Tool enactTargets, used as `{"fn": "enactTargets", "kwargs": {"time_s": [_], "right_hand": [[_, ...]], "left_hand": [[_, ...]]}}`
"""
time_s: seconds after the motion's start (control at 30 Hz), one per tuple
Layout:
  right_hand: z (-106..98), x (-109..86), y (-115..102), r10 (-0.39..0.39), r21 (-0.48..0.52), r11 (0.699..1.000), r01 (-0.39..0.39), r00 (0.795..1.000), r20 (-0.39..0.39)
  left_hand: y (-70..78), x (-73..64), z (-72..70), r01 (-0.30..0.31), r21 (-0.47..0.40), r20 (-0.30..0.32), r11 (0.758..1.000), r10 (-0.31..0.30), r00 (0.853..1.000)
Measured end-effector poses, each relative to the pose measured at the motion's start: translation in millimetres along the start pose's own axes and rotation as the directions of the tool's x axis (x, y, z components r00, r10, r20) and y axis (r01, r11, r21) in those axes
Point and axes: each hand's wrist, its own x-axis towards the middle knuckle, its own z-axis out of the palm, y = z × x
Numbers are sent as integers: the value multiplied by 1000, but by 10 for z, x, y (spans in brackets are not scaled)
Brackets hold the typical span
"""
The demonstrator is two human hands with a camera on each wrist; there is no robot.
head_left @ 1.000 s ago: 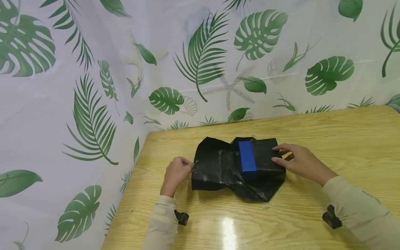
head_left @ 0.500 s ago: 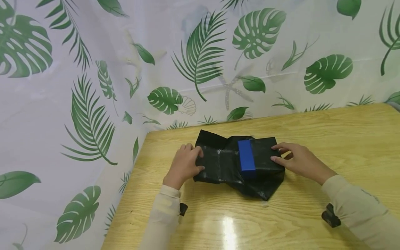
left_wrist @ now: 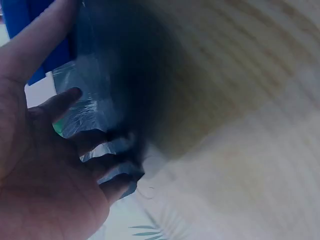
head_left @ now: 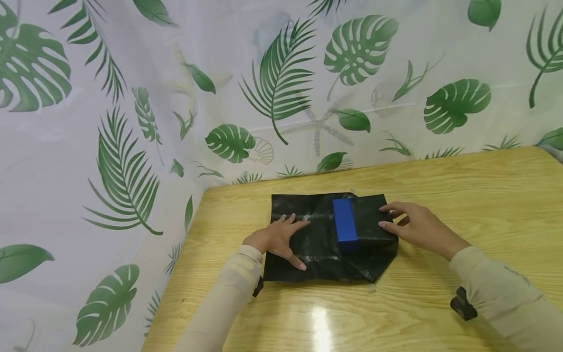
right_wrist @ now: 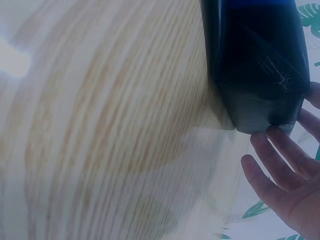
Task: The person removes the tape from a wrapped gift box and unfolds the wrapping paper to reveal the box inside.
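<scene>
A blue box (head_left: 345, 220) lies on the table, its right part covered by a folded black plastic sheet (head_left: 321, 239). The rest of the sheet spreads out flat to the left. My left hand (head_left: 280, 240) rests on that left part, fingers and thumb spread wide. In the left wrist view, the left palm (left_wrist: 45, 185) shows beside the sheet and a corner of the blue box (left_wrist: 60, 50). At the wrapped right end, my right hand (head_left: 415, 226) touches the top with fingertips and thumb. The right wrist view shows loosely extended fingers (right_wrist: 280, 155) against the wrapped end (right_wrist: 260, 107).
The wooden table (head_left: 462, 186) carries the sheet and box. A leaf-printed cloth (head_left: 246, 73) hangs along its back and left sides. A black wrist camera (head_left: 464, 304) sits under the right sleeve.
My left hand has let go of the sheet's left edge and moved right onto it, fingers spreading. The raised, crumpled left part now lies flatter. My right hand stays at the box's end.
</scene>
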Motion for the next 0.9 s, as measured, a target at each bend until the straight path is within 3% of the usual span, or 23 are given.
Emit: {"fn": "enactTargets", "kwargs": {"time_s": [0.17,0.33,0.63,0.77,0.9], "right_hand": [[-1,9,-3,6,-10,1000,-6,1000,-2],[0,17,-7,6,-12,1000,-6,1000,-3],[-10,15,-5,-8,-43,999,8,1000,2],[-37,57,-39,-46,-137,989,47,999,12],[-65,69,-139,-85,-235,968,84,996,5]], "left_hand": [[-56,67,107,21,-43,7,999,-21,1000],[-73,96,160,33,-25,10,999,-33,999],[-24,127,126,57,31,9,998,-58,998],[58,115,56,37,-20,-23,999,-38,999],[178,74,-20,-50,-106,-113,993,38,993]]}}
